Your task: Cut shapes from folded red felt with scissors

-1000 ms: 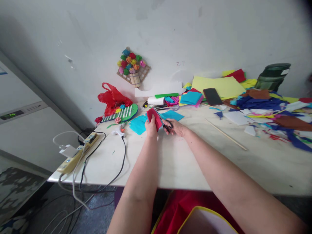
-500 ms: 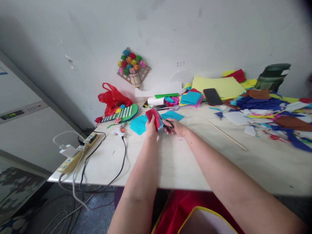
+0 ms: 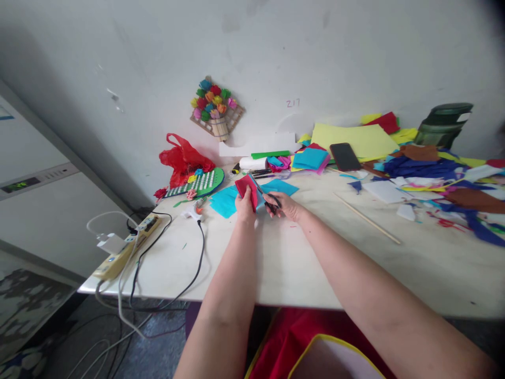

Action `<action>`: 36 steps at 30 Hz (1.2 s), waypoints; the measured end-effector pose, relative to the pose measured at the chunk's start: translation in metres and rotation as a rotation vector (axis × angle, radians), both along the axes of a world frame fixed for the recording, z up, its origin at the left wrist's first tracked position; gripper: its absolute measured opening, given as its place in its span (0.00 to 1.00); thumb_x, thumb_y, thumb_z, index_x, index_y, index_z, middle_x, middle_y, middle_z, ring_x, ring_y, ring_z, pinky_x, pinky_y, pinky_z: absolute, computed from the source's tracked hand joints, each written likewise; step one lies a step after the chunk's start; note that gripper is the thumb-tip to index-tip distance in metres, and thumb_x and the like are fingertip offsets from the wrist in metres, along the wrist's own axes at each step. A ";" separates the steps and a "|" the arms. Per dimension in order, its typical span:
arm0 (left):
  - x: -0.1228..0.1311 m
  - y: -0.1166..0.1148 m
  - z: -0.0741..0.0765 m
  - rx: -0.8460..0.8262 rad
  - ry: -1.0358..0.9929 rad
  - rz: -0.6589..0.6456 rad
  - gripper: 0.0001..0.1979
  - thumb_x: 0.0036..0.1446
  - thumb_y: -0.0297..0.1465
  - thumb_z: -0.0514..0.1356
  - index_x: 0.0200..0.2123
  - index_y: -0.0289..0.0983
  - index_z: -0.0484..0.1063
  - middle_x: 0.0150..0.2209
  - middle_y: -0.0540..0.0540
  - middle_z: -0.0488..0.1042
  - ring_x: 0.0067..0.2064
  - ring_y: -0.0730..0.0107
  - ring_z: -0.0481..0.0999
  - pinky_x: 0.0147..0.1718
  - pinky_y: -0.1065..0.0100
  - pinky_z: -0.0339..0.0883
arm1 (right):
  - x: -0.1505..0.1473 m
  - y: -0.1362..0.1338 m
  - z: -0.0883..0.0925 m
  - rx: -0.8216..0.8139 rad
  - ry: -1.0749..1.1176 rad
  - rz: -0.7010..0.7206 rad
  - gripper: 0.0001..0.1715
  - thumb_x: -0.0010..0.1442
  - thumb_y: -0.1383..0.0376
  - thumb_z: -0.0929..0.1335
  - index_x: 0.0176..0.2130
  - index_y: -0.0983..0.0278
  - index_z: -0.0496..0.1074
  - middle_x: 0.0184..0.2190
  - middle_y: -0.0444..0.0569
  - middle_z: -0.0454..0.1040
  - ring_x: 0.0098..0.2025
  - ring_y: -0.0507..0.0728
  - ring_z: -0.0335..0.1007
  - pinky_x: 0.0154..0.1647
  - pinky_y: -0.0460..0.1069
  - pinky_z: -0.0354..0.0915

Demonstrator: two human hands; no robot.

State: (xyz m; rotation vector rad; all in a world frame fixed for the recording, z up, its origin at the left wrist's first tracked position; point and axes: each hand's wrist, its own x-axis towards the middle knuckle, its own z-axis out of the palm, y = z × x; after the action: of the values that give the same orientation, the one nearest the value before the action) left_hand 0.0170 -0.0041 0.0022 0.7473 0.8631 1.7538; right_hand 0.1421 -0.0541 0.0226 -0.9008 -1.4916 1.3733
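In my left hand (image 3: 245,206) I pinch a piece of red paper (image 3: 243,184), thumb on top. My right hand (image 3: 288,207) is closed round the black handles of a pair of scissors (image 3: 272,203). The scissor blades lie along the right edge of the red paper; whether they are cutting into it I cannot tell. Sheets of blue paper (image 3: 223,201) lie on the table just beyond and beneath my hands, on both sides of the red piece.
At left are a glue gun (image 3: 193,211) with its cord and a power strip (image 3: 126,252). A red plastic bag (image 3: 181,158) stands behind. On the right lie a wooden stick (image 3: 366,218), a phone (image 3: 344,156), colored scraps (image 3: 426,167) and a green bottle (image 3: 444,126).
Almost nothing differs. The whole view has shifted very slightly, while both hands, the red paper and the scissors keep the same position.
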 end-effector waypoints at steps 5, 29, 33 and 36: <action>0.001 -0.001 0.003 -0.014 0.014 0.056 0.19 0.40 0.39 0.65 0.32 0.33 0.69 0.24 0.51 0.70 0.23 0.77 0.68 0.27 0.72 0.62 | -0.002 0.001 0.000 -0.002 0.001 -0.023 0.25 0.45 0.47 0.69 0.25 0.64 0.61 0.16 0.41 0.66 0.14 0.47 0.61 0.08 0.40 0.48; 0.002 -0.002 0.006 -0.016 0.008 0.105 0.15 0.42 0.38 0.64 0.30 0.33 0.68 0.24 0.51 0.70 0.22 0.78 0.67 0.25 0.72 0.62 | -0.004 0.004 -0.002 -0.034 0.045 -0.063 0.18 0.46 0.56 0.71 0.23 0.65 0.63 0.14 0.39 0.62 0.12 0.44 0.55 0.09 0.40 0.44; 0.002 -0.002 0.007 -0.013 0.005 0.108 0.15 0.42 0.37 0.64 0.30 0.33 0.68 0.24 0.51 0.70 0.22 0.78 0.67 0.25 0.73 0.62 | -0.004 0.004 -0.002 -0.033 0.046 -0.064 0.18 0.46 0.56 0.71 0.23 0.65 0.63 0.14 0.38 0.62 0.12 0.44 0.55 0.09 0.40 0.46; 0.002 -0.002 0.006 -0.015 0.013 0.110 0.15 0.42 0.38 0.64 0.30 0.34 0.67 0.23 0.52 0.69 0.22 0.79 0.67 0.24 0.73 0.61 | -0.005 0.006 -0.004 -0.033 0.046 -0.066 0.17 0.46 0.56 0.71 0.23 0.65 0.64 0.15 0.38 0.62 0.13 0.44 0.55 0.10 0.40 0.47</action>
State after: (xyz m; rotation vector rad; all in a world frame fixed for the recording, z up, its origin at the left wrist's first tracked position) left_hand 0.0188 -0.0060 0.0085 0.7142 0.9406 1.8387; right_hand 0.1376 -0.0481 0.0181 -0.9248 -1.3959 1.3656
